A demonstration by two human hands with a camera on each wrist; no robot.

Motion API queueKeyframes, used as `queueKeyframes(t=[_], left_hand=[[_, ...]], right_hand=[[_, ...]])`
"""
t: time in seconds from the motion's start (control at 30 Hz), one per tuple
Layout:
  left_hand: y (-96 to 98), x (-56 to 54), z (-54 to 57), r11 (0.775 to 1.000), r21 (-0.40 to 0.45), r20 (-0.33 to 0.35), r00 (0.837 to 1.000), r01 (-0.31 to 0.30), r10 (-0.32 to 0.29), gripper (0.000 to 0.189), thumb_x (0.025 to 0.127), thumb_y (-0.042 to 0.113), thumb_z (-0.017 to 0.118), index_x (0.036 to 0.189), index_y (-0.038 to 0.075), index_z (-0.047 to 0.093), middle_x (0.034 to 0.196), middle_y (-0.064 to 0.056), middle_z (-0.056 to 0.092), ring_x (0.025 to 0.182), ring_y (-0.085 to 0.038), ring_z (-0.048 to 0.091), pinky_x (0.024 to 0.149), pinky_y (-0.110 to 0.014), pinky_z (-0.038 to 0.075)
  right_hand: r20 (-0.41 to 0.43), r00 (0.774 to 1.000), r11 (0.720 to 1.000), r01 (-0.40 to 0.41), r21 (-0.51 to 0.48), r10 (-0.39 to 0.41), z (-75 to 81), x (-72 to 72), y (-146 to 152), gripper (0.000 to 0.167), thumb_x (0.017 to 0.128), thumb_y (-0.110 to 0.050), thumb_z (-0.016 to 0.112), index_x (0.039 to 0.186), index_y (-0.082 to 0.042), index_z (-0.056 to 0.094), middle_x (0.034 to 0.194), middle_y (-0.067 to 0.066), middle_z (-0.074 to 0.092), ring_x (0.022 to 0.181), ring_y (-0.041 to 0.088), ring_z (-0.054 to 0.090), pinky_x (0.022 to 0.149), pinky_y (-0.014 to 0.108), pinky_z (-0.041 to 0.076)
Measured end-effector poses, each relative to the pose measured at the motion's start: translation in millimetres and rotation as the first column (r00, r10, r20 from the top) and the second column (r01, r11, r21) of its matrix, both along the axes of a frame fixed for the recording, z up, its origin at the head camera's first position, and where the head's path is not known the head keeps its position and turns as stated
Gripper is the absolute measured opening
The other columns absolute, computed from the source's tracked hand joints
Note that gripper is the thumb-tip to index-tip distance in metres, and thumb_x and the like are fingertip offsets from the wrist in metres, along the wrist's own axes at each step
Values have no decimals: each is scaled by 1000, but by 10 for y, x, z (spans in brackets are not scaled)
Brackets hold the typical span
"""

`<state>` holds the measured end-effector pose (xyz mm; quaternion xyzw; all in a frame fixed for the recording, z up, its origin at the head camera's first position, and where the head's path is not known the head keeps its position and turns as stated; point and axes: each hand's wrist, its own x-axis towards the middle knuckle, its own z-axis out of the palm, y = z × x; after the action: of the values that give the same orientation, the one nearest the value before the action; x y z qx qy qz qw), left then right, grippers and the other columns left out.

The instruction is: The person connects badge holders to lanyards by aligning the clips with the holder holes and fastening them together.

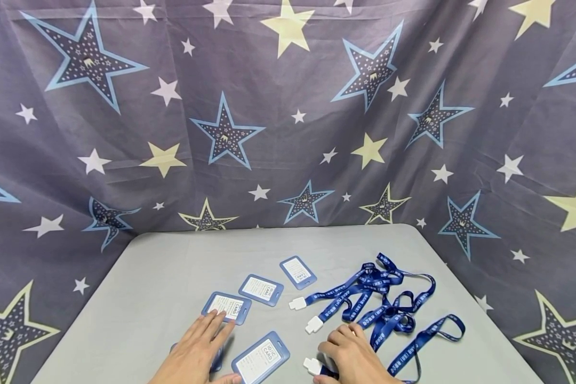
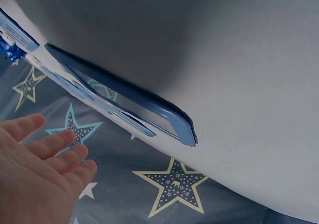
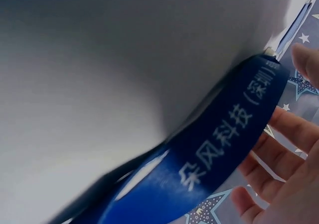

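My left hand [image 1: 192, 352] hovers, fingers extended, over a blue card holder [image 1: 217, 362] that it mostly hides in the head view. In the left wrist view that hand [image 2: 50, 169] has nothing in its fingers, and a card holder [image 2: 164, 107] shows edge-on beyond them. Just right of the left thumb lies another blue holder [image 1: 269, 352] with a white ID card insert. Over the nearest blue lanyard [image 1: 405, 360], my right hand [image 1: 355, 354] bends its fingers loosely. Its strap [image 3: 224, 134], with white lettering, passes close by the fingertips in the right wrist view. The lanyard's white clip [image 1: 312, 366] points left.
Three more card holders lie farther back: one by the left fingertips [image 1: 245, 309], one behind it [image 1: 261, 289] and one toward the middle [image 1: 298, 272]. Tangled blue lanyards [image 1: 379, 282] with white clips [image 1: 314, 325] spread on the right. A star-patterned cloth [image 1: 278, 133] hangs behind the grey table [image 1: 173, 266].
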<state>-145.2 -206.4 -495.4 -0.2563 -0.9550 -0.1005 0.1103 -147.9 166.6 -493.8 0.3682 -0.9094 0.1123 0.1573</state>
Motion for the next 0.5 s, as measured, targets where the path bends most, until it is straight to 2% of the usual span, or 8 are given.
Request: queueKeyframes(t=[0.07, 0.23, 0.5], left_hand=[[1, 0, 4, 1000, 1, 16, 1000, -1, 1, 101, 82, 84, 58, 147, 7, 55, 154, -21, 47, 144, -42, 40, 115, -15, -21], [-2, 8, 9, 1000, -2, 29, 1000, -3, 3, 102, 82, 84, 56, 147, 6, 55, 154, -21, 47, 144, -42, 41, 115, -14, -21], [-8, 11, 6, 1000, -10, 29, 1000, 12, -11, 103, 82, 85, 56, 147, 6, 55, 154, -22, 47, 144, -43, 40, 115, -14, -21]], right_hand=[[-15, 1000, 1000, -9, 1, 9, -2, -3, -15, 41, 86, -61, 73, 97, -21, 76, 89, -15, 59, 88, 8, 48, 87, 44, 44], [17, 999, 1000, -28, 0, 28, 3, -4, -41, 36, 86, -57, 75, 93, -22, 75, 83, -18, 53, 81, 5, 43, 81, 40, 41], [-13, 998, 998, -55, 24, 55, -2, -12, -74, 31, 83, -52, 77, 85, -22, 74, 79, -18, 51, 76, 4, 40, 73, 30, 33]])
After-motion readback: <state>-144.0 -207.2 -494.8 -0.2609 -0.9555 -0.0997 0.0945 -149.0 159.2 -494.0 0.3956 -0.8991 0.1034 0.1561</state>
